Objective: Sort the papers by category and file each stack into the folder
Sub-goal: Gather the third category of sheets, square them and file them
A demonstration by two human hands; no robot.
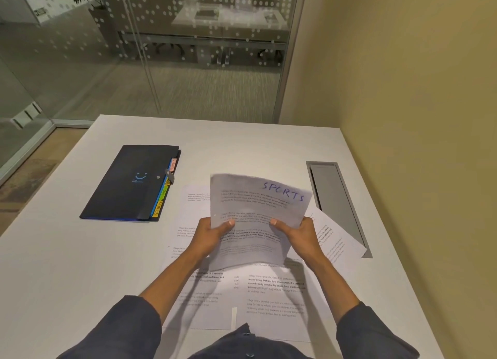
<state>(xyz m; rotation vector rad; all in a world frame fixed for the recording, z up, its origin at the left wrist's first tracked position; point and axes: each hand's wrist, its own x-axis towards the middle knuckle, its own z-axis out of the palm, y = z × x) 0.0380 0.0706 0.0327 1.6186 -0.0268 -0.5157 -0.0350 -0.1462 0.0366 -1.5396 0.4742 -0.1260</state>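
Two hands are holding up one sheet marked SPORTS [258,213]. We are pinching its bottom edge, our left hand [212,233] on one side and our right hand [297,235] on the other, thumbs on top. More papers [274,294] are lying flat under our fingers. The dark folder [129,184] is lying shut, up and to the left of our left fingers, its long side slanting away, so we think our left hand is nearer to it.

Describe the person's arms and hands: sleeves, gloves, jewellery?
Left hand and right hand are bare: no gloves, rings or watch visible. Dark blue-grey sleeves are pushed up, leaving the forearms uncovered. Buttons show on the shirt front.
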